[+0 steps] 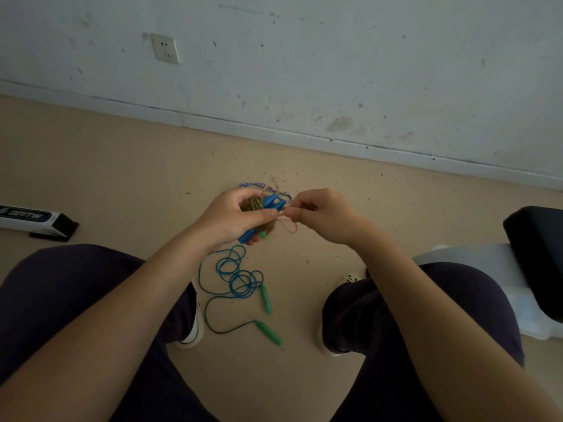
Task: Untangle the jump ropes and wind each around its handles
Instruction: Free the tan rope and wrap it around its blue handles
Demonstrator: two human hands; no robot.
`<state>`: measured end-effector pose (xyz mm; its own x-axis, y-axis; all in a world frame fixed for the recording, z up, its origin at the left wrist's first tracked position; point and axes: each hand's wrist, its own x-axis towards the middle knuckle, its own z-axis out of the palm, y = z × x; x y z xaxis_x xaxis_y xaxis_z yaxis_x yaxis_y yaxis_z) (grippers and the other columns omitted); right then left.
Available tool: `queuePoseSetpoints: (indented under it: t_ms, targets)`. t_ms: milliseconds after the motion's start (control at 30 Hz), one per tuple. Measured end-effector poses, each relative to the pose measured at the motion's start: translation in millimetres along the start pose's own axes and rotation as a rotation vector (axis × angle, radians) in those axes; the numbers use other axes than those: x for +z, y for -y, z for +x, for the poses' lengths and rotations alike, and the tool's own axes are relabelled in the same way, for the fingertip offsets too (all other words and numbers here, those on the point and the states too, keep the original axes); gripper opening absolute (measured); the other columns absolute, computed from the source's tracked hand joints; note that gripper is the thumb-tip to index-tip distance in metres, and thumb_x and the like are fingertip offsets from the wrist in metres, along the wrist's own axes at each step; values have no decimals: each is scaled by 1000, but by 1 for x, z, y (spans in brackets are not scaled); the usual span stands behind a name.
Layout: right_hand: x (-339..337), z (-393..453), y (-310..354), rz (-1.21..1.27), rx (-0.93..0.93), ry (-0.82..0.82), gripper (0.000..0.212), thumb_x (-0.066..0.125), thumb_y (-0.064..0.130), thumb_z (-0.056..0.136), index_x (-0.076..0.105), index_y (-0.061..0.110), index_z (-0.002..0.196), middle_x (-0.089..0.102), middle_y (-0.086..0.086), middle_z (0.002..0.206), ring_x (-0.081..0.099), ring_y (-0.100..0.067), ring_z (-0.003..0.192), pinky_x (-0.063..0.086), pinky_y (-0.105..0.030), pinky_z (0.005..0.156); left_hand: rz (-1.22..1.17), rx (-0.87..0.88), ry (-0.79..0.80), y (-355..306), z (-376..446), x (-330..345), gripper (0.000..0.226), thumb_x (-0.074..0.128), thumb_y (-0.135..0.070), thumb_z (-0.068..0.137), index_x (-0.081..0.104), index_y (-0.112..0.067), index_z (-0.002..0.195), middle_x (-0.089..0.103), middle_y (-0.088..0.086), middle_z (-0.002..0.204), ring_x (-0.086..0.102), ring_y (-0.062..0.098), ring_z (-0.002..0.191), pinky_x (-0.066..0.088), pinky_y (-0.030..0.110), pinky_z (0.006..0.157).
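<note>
Blue handles [268,205] wrapped in tan cord [288,225] sit clenched in the left hand [231,217]; the right hand [323,216] pinches the cord's loose end. Winding looks nearly done; next, probably tucking that end. Below on the floor [122,178], the green-handled rope [240,278] lies loosely coiled, unwound.

Bare indoor room, likely a plain home or rented room. Scuffed, stained white wall [335,56] with a socket [165,48] set low and a white baseboard [274,132] along the bottom. Smooth beige floor [122,166] strewn with small debris. Boxed item [36,222] lying at left; black cushioned seat [536,254] at right.
</note>
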<state>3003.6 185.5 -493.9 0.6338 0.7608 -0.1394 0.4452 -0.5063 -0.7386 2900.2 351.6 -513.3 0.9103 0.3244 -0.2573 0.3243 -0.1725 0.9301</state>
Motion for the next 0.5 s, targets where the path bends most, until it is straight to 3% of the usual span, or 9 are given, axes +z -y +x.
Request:
queuePoseSetpoints:
  t_ms: [167,233,300,367,500]
  targets:
    - [-5,2,0,-55,4,26,29,53,28,100,65,16,77,49,7,65,44,-6,60,38,-23,60,-101,95,-57,0,-3,4,32,77,-19,85,64,-41,104,74,4,85,67,18,62,59,44,66]
    - [-5,1,1,-80,14,37,31,51,28,101,65,17,76,50,11,67,47,-3,62,38,-15,59,-100,121,-52,1,-4,3,33,77,-17,85,64,-43,102,74,3,85,67,18,63,60,46,67]
    - [-3,-1,3,-84,-9,53,34,52,28,101,62,24,68,51,14,60,50,4,55,35,-8,53,-69,131,-61,1,-5,5,31,76,-17,85,64,-42,100,73,1,82,66,16,61,59,42,64]
    - [-1,-2,4,-59,-26,63,34,55,27,99,58,27,65,51,18,49,48,6,48,34,-10,50,-17,122,-74,3,-4,7,28,75,-20,86,64,-38,104,72,3,83,66,15,60,58,37,61]
    - [-5,-3,-2,61,-57,16,25,64,21,95,63,20,70,47,18,44,42,0,44,30,-11,49,46,103,-62,5,-1,8,23,75,-25,87,64,-34,105,72,9,85,64,21,60,56,36,57]
